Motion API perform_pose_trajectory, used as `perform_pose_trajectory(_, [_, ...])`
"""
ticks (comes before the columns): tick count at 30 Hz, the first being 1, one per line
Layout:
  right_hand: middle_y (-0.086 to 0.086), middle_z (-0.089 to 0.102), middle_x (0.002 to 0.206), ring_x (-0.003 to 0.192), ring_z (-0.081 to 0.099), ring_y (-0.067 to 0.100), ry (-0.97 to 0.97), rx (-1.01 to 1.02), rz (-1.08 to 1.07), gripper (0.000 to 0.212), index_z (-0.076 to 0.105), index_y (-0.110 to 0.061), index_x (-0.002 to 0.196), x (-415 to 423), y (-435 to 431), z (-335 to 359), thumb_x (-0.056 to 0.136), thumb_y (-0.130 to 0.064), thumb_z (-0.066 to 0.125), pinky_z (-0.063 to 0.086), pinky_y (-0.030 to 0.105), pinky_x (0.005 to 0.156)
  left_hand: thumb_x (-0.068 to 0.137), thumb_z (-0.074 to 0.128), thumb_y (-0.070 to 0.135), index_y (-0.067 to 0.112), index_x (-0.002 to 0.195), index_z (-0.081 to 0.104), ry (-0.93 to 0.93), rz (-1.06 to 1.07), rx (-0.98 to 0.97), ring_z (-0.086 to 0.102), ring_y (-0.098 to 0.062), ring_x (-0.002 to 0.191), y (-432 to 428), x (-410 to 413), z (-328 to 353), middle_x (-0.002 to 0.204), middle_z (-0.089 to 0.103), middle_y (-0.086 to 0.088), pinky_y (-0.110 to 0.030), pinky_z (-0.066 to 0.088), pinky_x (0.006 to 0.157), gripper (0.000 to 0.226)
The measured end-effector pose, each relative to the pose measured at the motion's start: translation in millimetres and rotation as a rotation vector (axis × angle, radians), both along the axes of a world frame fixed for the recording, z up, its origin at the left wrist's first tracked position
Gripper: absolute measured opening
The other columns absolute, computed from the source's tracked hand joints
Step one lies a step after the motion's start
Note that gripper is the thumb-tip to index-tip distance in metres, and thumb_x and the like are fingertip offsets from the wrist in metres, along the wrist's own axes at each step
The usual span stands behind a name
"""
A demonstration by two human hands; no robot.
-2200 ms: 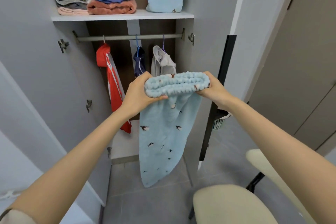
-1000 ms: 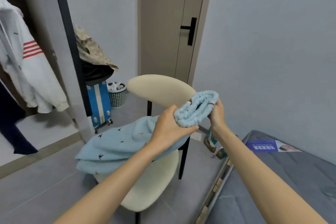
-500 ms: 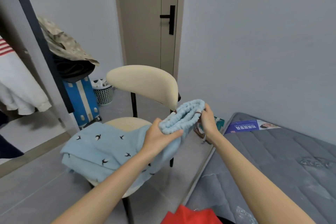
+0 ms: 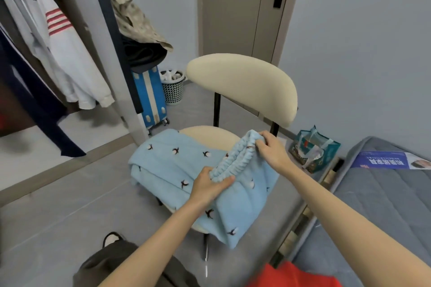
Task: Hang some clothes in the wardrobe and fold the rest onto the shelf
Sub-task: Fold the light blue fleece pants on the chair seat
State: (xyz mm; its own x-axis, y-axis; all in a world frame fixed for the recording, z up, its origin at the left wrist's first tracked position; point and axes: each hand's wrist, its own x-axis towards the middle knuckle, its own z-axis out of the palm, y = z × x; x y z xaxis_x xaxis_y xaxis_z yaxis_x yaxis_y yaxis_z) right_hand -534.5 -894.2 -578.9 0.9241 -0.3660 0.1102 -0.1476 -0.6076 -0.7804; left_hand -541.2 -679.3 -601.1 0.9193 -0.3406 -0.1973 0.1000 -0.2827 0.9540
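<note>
I see the light-blue fleece trousers with small bird prints (image 4: 186,170) lying across the seat of the cream padded chair (image 4: 242,84), their legs spilling over its front edge. My left hand (image 4: 207,187) grips the near end of the waistband, my right hand (image 4: 271,149) the far end. Left of the chair hangs a white jacket with red stripes (image 4: 67,58); behind it stand a blue suitcase (image 4: 150,95) and a mesh bin (image 4: 173,87). The grey mattress (image 4: 384,198) lies right.

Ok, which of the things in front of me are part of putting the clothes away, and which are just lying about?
Part of the job:
blue pyjama trousers, waistband gripped by left hand and right hand
chair they lie on
hanging white jacket
red garment

Just lying about:
blue suitcase
waste basket
teal bag
mattress
</note>
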Motion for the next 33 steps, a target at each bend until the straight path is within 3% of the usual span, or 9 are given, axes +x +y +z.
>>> perform_pose_trajectory(7, [0.011,0.062,0.098,0.093,0.056,0.027,0.192,-0.103,0.076,0.022,0.062,-0.008,0.107,54.5,29.6,-46.3,0.095,-0.019,0.047,0.038,0.031,0.074,0.081,0.075,0.038,0.025,0.093,0.059,0.128,0.069,0.019,0.061,0.000,0.082,24.6,32.0,-50.7,0.089,0.065,0.018,-0.006,0.042,0.054,0.024])
perform_pose_trajectory(12, [0.019,0.059,0.116,0.113,0.049,0.036,0.284,-0.177,0.038,0.034,0.059,-0.012,0.125,90.6,49.1,-73.7,0.095,-0.019,0.045,0.040,0.039,0.097,0.081,0.070,0.050,0.026,0.094,0.055,0.141,0.100,0.146,0.055,0.003,0.080,38.8,61.4,-71.1,0.091,0.060,0.018,-0.010,0.039,0.058,0.031])
perform_pose_trajectory(15, [0.018,0.047,0.128,0.121,0.045,0.031,0.286,-0.075,0.048,0.042,0.050,-0.014,0.137,95.3,56.5,-88.4,0.095,-0.011,0.046,0.031,0.024,0.098,0.085,0.067,0.048,0.019,0.108,0.054,0.097,0.075,0.208,0.056,-0.008,0.088,42.9,70.8,-80.9,0.101,0.060,0.008,-0.014,0.039,0.062,0.039])
perform_pose_trajectory(21, [0.009,0.018,0.159,0.147,0.019,0.020,0.284,-0.036,0.223,0.055,0.034,-0.021,0.150,59.8,54.1,-115.5,0.098,-0.007,0.046,0.018,0.021,0.112,0.091,0.062,0.028,0.015,0.140,0.040,-0.456,0.080,0.656,0.035,-0.027,0.124,46.7,61.1,-87.6,0.133,0.039,-0.009,-0.033,0.033,0.102,0.056])
perform_pose_trajectory(24, [0.005,0.022,0.159,0.147,0.019,0.021,0.131,-0.112,0.158,0.051,0.038,-0.023,0.148,32.9,45.0,-118.7,0.099,-0.011,0.049,0.015,0.021,0.113,0.071,0.078,0.008,0.022,0.121,0.062,-0.896,-0.109,0.667,0.053,-0.024,0.116,38.3,51.7,-80.5,0.126,0.055,-0.004,-0.036,0.044,0.094,0.055])
perform_pose_trajectory(26, [0.010,0.025,0.158,0.146,0.019,0.031,0.070,-0.261,0.016,0.048,0.044,-0.022,0.145,13.1,35.8,-125.6,0.098,-0.016,0.053,0.016,0.040,0.118,0.062,0.082,0.008,0.025,0.109,0.070,-1.116,-0.294,0.656,0.060,-0.020,0.110,25.1,41.9,-84.7,0.116,0.064,0.000,-0.043,0.046,0.099,0.052])
perform_pose_trajectory(28, [0.010,0.015,0.160,0.147,0.009,0.037,0.128,-0.279,-0.126,0.048,0.042,-0.029,0.144,-6.2,28.0,-133.9,0.098,-0.029,0.053,0.009,0.051,0.117,0.082,0.071,0.028,0.030,0.127,0.060,-1.008,-0.473,0.761,0.048,-0.023,0.131,12.3,29.2,-90.0,0.134,0.056,-0.003,-0.058,0.017,0.114,0.047])
perform_pose_trajectory(30, [0.008,-0.006,0.162,0.147,-0.002,0.036,0.230,-0.106,-0.147,0.052,0.031,-0.042,0.146,-21.5,24.0,-144.2,0.098,-0.041,0.050,0.002,0.049,0.119,0.097,0.043,0.050,0.036,0.150,0.028,-0.749,-0.514,0.880,0.007,-0.032,0.149,4.8,23.4,-104.2,0.160,0.019,-0.006,-0.059,-0.022,0.107,0.057])
perform_pose_trajectory(33, [0.006,-0.019,0.159,0.147,0.007,0.031,0.297,0.079,-0.096,0.057,0.018,-0.049,0.147,-29.7,19.7,-156.9,0.098,-0.042,0.048,0.011,0.050,0.120,0.097,0.023,0.061,0.039,0.153,0.000,-0.693,-0.525,0.996,-0.026,-0.032,0.144,3.6,25.6,-127.0,0.161,-0.016,-0.005,-0.055,-0.037,0.097,0.064])
